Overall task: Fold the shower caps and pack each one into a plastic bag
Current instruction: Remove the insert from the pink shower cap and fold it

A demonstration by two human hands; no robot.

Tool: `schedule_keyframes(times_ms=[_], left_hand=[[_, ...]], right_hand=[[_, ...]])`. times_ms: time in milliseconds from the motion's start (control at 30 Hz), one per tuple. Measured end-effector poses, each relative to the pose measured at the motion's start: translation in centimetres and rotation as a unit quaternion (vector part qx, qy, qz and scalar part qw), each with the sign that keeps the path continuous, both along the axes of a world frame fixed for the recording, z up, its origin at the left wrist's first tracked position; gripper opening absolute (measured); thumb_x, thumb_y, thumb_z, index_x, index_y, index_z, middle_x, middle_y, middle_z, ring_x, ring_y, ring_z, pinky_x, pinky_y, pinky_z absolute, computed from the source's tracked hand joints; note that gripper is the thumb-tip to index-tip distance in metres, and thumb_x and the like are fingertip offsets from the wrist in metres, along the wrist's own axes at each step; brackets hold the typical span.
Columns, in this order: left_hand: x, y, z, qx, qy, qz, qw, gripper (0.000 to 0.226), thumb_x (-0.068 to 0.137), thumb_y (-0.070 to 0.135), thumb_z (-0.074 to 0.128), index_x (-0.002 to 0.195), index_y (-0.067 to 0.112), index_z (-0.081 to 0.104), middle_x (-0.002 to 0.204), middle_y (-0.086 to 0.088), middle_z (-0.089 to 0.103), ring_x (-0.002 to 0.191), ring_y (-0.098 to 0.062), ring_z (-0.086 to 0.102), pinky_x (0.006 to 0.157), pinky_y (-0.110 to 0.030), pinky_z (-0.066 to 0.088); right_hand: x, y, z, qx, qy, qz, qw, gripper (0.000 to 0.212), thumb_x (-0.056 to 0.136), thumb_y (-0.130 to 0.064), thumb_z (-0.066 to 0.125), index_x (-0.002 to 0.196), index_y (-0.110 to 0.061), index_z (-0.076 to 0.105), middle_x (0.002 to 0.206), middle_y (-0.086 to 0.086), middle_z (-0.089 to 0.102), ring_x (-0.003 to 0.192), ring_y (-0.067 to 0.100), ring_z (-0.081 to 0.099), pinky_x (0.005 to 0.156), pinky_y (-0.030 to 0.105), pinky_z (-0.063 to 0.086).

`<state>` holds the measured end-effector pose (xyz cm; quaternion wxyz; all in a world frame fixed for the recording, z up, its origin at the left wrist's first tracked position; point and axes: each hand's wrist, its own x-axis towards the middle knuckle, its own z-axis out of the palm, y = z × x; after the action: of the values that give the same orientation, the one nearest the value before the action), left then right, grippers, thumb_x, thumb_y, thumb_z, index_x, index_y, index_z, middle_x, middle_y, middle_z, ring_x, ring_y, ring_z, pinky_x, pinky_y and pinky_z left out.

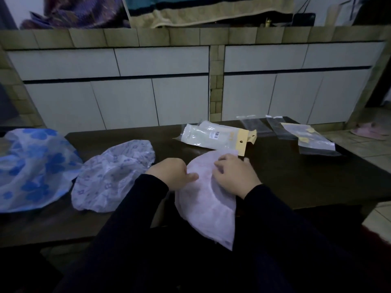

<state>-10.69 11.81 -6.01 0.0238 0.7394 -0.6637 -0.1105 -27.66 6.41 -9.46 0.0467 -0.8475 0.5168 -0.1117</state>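
Note:
A pale pink shower cap (208, 210), folded into a half-round, lies at the near edge of the dark table (296, 178) and hangs over it toward me. My left hand (172, 174) pinches its left edge. My right hand (234, 174) grips its upper right part with curled fingers. A white cap with purple flowers (112, 174) lies unfolded to the left, and a blue-flowered cap (33, 168) sits further left. Packed bags with yellow header cards (215, 136) lie behind the hands. Empty clear bags (254, 125) lie at the back right.
Another clear bag with yellow labels (313, 140) rests near the table's right edge. A tiled counter with white cabinet doors (148, 96) stands behind the table. Pink slippers (368, 130) sit on the floor at the right.

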Motion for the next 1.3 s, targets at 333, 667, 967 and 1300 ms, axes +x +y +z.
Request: schedule_keyframes(times_ms=[333,667,967,1300], left_hand=[[0.6,0.6,-2.8,-0.119,0.114,0.095,0.982,0.021,0.096,0.018,0.051,0.115,0.019,0.059,0.126,-0.007,0.046,0.108,-0.022,0.055,0.087,-0.021,0.036],[-0.5,1.1,-3.9,-0.076,-0.026,0.015,0.997,0.071,0.094,0.058,0.027,0.151,0.016,0.017,0.161,0.002,0.008,0.148,-0.019,0.003,0.111,-0.054,0.019],[0.1,1.8,-5.8,-0.035,-0.024,0.037,0.998,0.097,0.078,0.085,0.022,0.153,0.026,0.006,0.162,0.007,-0.003,0.148,-0.019,-0.004,0.113,-0.056,0.008],[-0.9,3.6,-5.8,-0.288,0.154,-0.087,0.941,0.009,0.083,0.038,0.068,0.077,0.032,0.065,0.074,0.016,0.058,0.076,-0.004,0.054,0.068,-0.017,0.036]], right_hand=[[2.8,0.1,-2.0,0.050,0.012,0.087,0.995,0.062,0.100,-0.052,0.028,0.152,-0.016,0.026,0.159,0.004,0.020,0.147,0.026,0.014,0.117,0.047,0.014],[4.4,-3.3,-1.8,0.051,0.114,0.134,0.983,0.057,0.103,-0.044,0.022,0.155,-0.026,0.007,0.163,-0.002,0.004,0.149,0.022,0.001,0.115,0.062,0.002],[3.6,-2.3,-1.3,-0.004,0.025,0.144,0.989,0.052,0.101,-0.048,0.034,0.149,-0.029,0.032,0.160,-0.002,0.021,0.147,0.018,0.015,0.119,0.051,0.008],[-4.0,3.6,-2.3,0.036,-0.194,0.235,0.952,0.031,0.084,-0.056,0.060,0.095,-0.031,0.074,0.094,-0.014,0.064,0.088,0.007,0.061,0.081,0.037,0.050]])
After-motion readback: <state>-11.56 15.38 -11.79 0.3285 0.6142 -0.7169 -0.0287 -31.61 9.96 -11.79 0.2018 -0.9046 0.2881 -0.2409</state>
